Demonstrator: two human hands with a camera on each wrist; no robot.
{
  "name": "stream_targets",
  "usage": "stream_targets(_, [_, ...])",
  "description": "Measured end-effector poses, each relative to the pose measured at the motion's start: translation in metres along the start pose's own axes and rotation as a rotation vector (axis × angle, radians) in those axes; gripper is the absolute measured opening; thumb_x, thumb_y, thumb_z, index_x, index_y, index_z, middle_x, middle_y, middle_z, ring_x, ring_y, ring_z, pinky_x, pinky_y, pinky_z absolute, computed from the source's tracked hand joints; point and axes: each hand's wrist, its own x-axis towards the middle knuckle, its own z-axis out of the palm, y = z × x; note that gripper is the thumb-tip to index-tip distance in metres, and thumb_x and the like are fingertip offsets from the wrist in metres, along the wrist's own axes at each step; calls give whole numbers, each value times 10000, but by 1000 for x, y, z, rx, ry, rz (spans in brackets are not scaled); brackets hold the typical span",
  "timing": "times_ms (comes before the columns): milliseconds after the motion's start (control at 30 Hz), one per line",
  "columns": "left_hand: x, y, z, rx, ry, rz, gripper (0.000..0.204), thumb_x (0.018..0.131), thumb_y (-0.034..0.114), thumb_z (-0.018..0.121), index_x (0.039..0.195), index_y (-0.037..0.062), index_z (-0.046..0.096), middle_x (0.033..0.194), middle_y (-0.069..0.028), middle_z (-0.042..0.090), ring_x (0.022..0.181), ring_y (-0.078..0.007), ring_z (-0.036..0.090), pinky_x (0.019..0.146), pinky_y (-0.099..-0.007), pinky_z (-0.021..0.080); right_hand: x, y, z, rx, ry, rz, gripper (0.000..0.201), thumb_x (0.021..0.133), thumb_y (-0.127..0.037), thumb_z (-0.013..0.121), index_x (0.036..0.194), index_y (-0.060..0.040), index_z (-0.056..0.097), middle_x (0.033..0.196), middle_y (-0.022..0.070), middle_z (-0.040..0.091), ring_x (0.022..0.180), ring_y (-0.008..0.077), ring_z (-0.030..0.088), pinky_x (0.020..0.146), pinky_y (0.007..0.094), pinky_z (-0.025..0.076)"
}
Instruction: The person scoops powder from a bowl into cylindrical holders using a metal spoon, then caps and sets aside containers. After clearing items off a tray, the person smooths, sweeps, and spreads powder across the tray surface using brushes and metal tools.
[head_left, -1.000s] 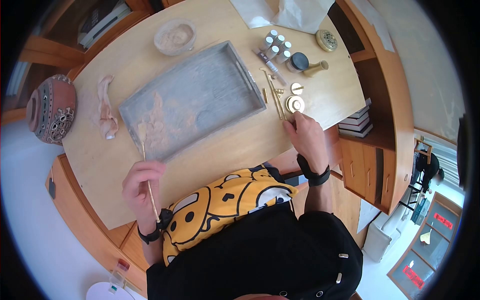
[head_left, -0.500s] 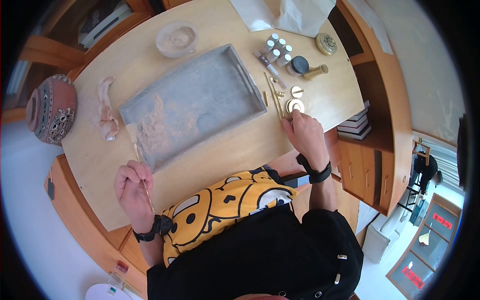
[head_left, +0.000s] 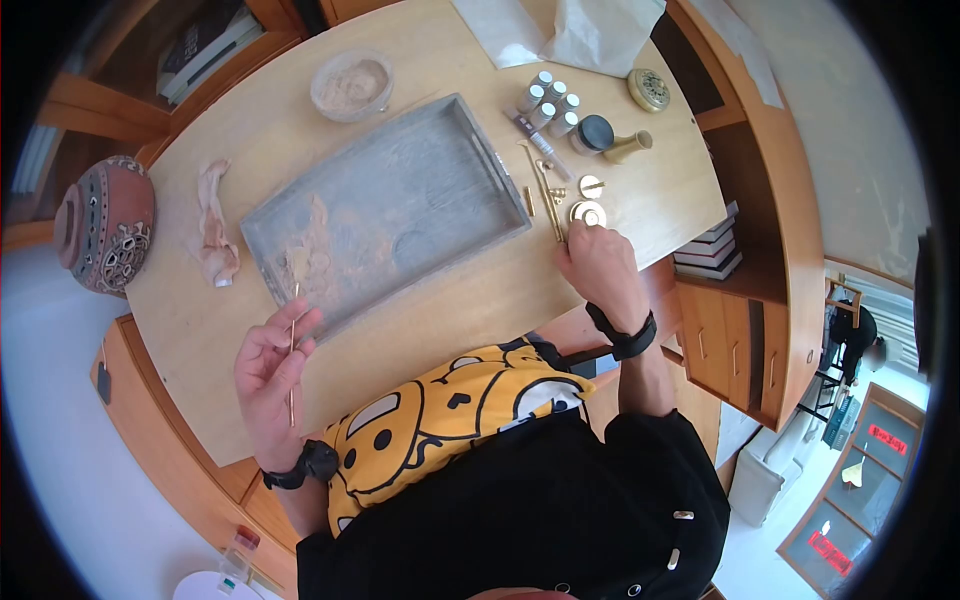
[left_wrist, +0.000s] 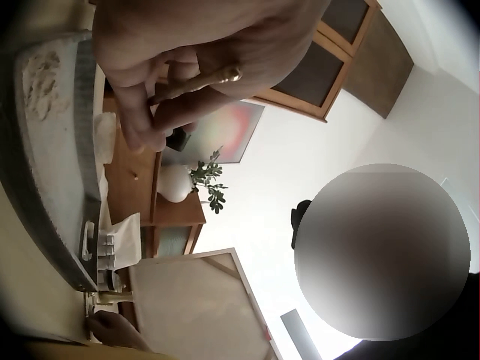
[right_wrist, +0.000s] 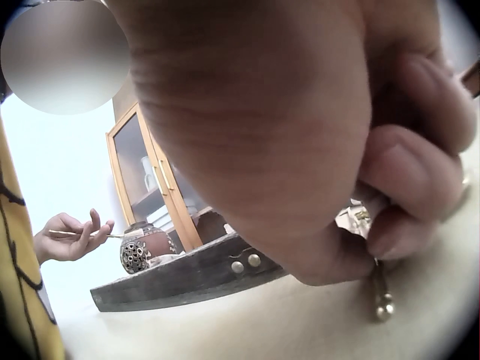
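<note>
My left hand (head_left: 270, 375) pinches a slim golden brush (head_left: 292, 375) between thumb and fingers, palm turned partly up. Its pale bristles (head_left: 298, 265) point over the pinkish powder (head_left: 315, 245) at the near left corner of a grey tray (head_left: 400, 275). On the right, my right hand (head_left: 603, 268) is down at the golden tools, its fingers curled. In the right wrist view, thumb and fingertips close on a thin golden rod (right_wrist: 384, 307), whose ball-like end sticks out below them. A round golden piece (head_left: 588, 214) sits just beyond these fingers.
Behind the tray stands a bowl of powder (head_left: 352, 88). Several small capped bottles (head_left: 548, 100), a dark-lidded jar (head_left: 593, 133) and a brass vase (head_left: 628, 148) stand back right. A crumpled cloth (head_left: 213, 225) and a patterned pot (head_left: 112, 225) are at left.
The brush went left to the tray's corner, then back right over the powder, as my left hand turned palm up. My right hand shifted slightly left over the golden rods.
</note>
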Motion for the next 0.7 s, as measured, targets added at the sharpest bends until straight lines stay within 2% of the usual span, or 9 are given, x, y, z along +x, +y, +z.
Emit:
stream_targets(67, [0,2,-1,33,-32,-8,199,887,-127,500,995,25,571,1421,-216,481,1289,-326,522,1033,-337,448,2,-1,0,-14,-13,9,171,814,-160,605,790,8,618,662,194,645,619,365,659,564,447,527])
stream_targets(200, [0,4,-2,72,-54,31,194,901,-123,473,986,23,568,1464,-222,433,1310,-353,504,1039,-365,454,2,-2,-3,-16,-23,38,154,790,-148,615,786,6,614,653,195,639,612,367,656,557,449,525])
stream_targets(300, [0,8,1,195,-63,52,212,916,-117,442,1017,12,576,1487,-208,402,1304,-353,512,1023,-376,471,-1,-1,-6,24,34,43,158,815,-155,619,787,0,602,658,189,637,605,370,650,554,450,525])
stream_targets(367, [-1,14,11,468,-83,47,267,924,-117,415,1086,5,589,1503,-188,379,1286,-320,534,1000,-361,490,2,-5,-8,109,186,30,184,852,-177,618,789,-6,587,665,177,638,599,369,646,550,454,523])
stream_targets(500, [-1,18,18,594,-123,45,332,925,-119,404,1172,2,590,1511,-174,364,1271,-282,548,989,-348,499,10,-8,2,118,194,-11,209,880,-196,610,799,-6,578,677,164,642,596,356,648,544,447,525])
stream_targets(567, [-2,23,19,701,-184,57,325,932,-119,408,1196,-9,561,1530,-169,347,1265,-270,554,981,-338,493,13,-10,6,74,191,15,215,878,-197,615,800,0,579,658,164,640,584,338,655,529,434,528])
stream_targets(700, [-6,27,16,727,-186,32,355,939,-116,405,1256,-18,530,1519,-178,368,1234,-269,577,976,-338,495,15,-14,12,33,175,50,193,859,-172,614,791,6,583,637,167,638,568,325,659,510,415,529])
